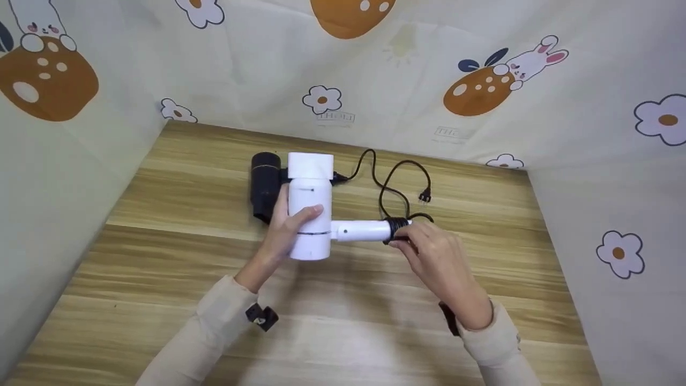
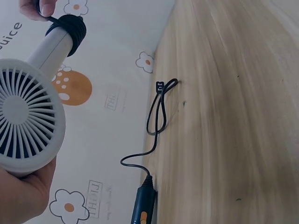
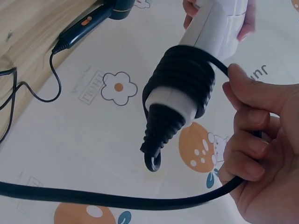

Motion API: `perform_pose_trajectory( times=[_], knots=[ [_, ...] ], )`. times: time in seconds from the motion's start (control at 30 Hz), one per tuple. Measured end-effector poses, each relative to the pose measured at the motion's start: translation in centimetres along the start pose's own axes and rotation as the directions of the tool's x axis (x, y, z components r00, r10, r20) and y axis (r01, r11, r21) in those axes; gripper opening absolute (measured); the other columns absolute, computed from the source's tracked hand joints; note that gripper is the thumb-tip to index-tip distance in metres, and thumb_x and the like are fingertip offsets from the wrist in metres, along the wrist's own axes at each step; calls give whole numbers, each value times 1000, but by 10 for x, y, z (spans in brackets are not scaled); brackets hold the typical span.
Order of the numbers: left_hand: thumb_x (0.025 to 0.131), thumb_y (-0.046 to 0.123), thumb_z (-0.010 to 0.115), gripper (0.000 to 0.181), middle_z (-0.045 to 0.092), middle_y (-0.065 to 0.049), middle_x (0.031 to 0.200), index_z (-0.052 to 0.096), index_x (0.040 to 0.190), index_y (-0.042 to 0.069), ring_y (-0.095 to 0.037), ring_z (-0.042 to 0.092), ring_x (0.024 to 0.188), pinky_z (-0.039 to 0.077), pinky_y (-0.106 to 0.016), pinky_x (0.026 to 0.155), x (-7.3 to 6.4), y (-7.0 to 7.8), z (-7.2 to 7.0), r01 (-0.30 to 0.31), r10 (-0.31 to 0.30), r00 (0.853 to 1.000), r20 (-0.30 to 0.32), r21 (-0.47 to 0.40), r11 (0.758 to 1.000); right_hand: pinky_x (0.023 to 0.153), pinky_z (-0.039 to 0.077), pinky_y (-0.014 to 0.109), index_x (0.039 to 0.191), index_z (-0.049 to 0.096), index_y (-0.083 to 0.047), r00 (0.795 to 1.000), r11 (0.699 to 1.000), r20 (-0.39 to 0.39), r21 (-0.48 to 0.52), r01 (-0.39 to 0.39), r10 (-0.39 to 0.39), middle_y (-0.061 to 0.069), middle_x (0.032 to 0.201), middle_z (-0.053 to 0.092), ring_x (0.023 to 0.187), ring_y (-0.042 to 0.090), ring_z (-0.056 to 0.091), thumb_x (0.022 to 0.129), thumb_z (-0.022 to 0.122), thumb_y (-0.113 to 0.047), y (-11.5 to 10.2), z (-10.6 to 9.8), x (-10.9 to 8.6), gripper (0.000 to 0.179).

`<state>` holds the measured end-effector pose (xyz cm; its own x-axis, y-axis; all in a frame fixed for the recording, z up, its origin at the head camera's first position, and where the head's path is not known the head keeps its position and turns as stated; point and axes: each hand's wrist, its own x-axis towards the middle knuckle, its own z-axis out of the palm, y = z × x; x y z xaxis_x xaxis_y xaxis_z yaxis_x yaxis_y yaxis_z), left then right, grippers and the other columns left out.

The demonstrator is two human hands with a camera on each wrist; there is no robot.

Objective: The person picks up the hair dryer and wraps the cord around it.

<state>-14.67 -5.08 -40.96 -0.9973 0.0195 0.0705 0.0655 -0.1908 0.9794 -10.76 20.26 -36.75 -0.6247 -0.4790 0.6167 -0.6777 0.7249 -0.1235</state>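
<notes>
My left hand [image 1: 280, 231] grips the barrel of a white hair dryer [image 1: 311, 187], its thumb lying across the near side. The dryer's handle [image 1: 364, 231] points right, with its black cord [image 1: 395, 228] wound in several tight turns near the handle's end. At those turns, my right hand [image 1: 437, 257] pinches the cord between thumb and forefinger. In the right wrist view the other fingers curl round the cord, and a loose length [image 3: 117, 199] runs off to the left. The left wrist view faces the dryer's round slotted grille [image 2: 16, 109].
A dark hair dryer [image 1: 265, 185] lies behind the white one on the wooden table [image 1: 177, 214], partly covered by it. Its cord [image 1: 370, 161] loops rightward to a plug [image 1: 424, 195]. Patterned cloth walls [image 1: 257, 64] rise at the back and both sides.
</notes>
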Motion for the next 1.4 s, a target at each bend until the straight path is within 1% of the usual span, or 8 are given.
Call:
perform_pose_trajectory(
  times=[0.27, 0.43, 0.6, 0.73, 0.9, 1.0, 1.2, 1.4],
  knots=[
    [76, 12, 65, 54, 56, -12, 101, 37, 122, 6, -22, 60, 84, 54, -38, 72, 0, 2, -2, 2, -4, 995, 98, 16, 1000, 45, 41, 19, 81, 64, -12, 995, 994, 85, 102, 49, -58, -3, 73, 65, 57, 6, 53, 71, 78, -23, 10, -4, 7, 21],
    [74, 13, 64, 57, 56, -10, 99, 36, 124, 7, -21, 60, 83, 53, -38, 72, -1, 4, -4, 4, -4, 989, 151, 0, 1000, 51, 47, 18, 84, 65, -11, 972, 962, 235, 270, -51, -15, -3, 76, 68, 61, 5, 59, 73, 76, -25, 16, -11, 12, 21],
    [74, 15, 62, 60, 56, -9, 98, 35, 128, 7, -20, 59, 84, 52, -37, 73, -2, 7, -8, 5, -2, 979, 204, -11, 1000, 56, 52, 20, 88, 66, -9, 911, 836, 412, 487, -254, 37, 0, 80, 68, 65, 4, 59, 77, 73, -21, 22, -19, 17, 17],
    [73, 16, 61, 65, 56, -8, 100, 33, 131, 6, -20, 58, 86, 52, -37, 75, -2, 8, -10, -6, 8, 972, 235, -9, 1000, 56, 51, 21, 88, 67, -9, 874, 757, 481, 545, -361, 70, 1, 78, 67, 65, 4, 57, 78, 73, -21, 28, -20, 19, 17],
    [72, 16, 61, 68, 55, -7, 101, 31, 133, 7, -20, 58, 88, 51, -37, 77, -3, 10, -12, -7, 8, 964, 267, -7, 1000, 62, 52, 20, 89, 67, -4, 844, 665, 530, 601, -444, 84, 8, 81, 67, 69, 6, 59, 79, 72, -14, 37, -18, 19, 15],
    [72, 16, 60, 68, 56, -7, 101, 31, 133, 7, -20, 58, 87, 51, -37, 77, -3, 11, -12, -2, 9, 961, 275, -24, 1000, 67, 53, 21, 91, 66, -1, 840, 624, 536, 632, -461, 78, 10, 84, 67, 74, 6, 60, 80, 70, -9, 41, -14, 19, 14],
    [70, 16, 60, 70, 57, -6, 99, 31, 133, 7, -19, 58, 86, 51, -36, 76, -3, 11, -13, -5, 23, 957, 290, -62, 998, 71, 51, 21, 91, 64, 4, 856, 584, 510, 671, -456, 81, -7, 84, 65, 76, 5, 59, 78, 71, -7, 50, 0, 16, 18],
    [69, 16, 60, 69, 57, -5, 99, 31, 132, 8, -18, 58, 86, 50, -34, 77, -4, 12, -13, 1, 30, 953, 300, -101, 995, 67, 50, 18, 93, 58, 13, 865, 414, 501, 781, -468, 34, -7, 86, 62, 75, 3, 56, 83, 66, -8, 59, 15, 7, 24]
  ],
)
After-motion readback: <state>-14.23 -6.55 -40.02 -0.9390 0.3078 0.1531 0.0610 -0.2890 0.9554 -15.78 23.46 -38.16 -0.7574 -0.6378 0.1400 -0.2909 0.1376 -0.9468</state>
